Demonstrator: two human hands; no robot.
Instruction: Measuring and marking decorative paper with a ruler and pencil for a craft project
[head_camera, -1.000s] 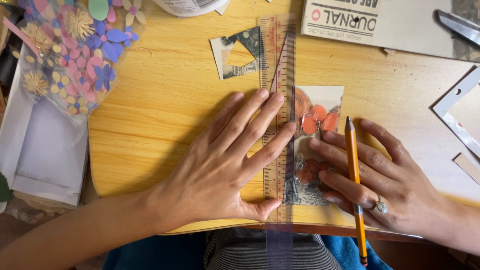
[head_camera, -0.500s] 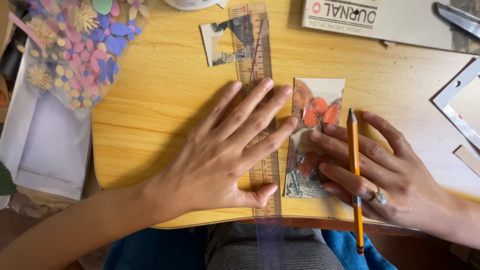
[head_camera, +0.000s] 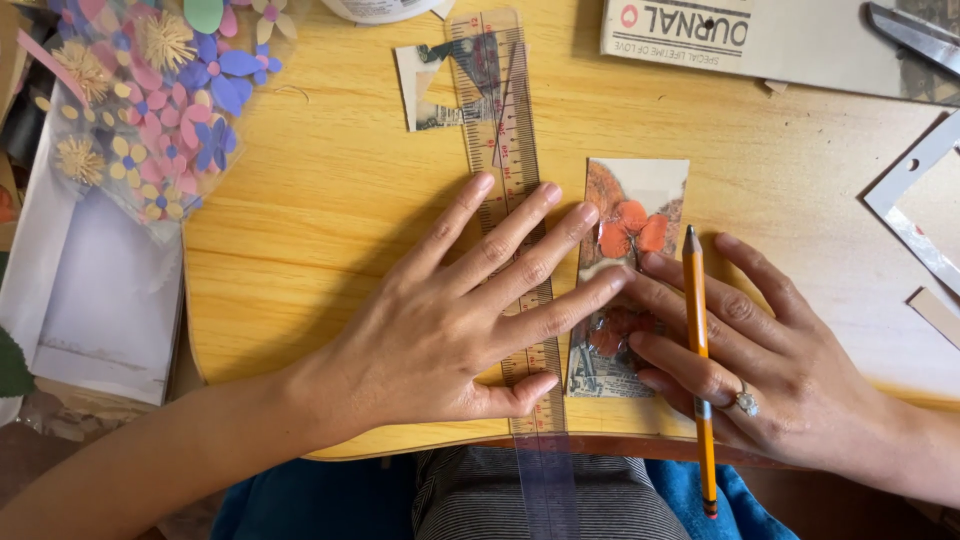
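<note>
Head view shows the left hand (head_camera: 450, 330) spread flat at centre frame, fingers splayed, pressing a clear ruler (head_camera: 510, 200) onto the yellow table (head_camera: 330, 190). Just right of it, the right hand (head_camera: 770, 365) lies open with fingers extended on a printed paper strip (head_camera: 625, 280), an orange pencil (head_camera: 697, 350) threaded between its fingers.

Glossy yellow wooden tabletop (head_camera: 330, 200)

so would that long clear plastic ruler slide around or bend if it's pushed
The long clear plastic ruler probably slides easily on the smooth wooden table; the left hand presses it flat. It is thin, so likely light and slightly flexible where it overhangs the edge.
</note>
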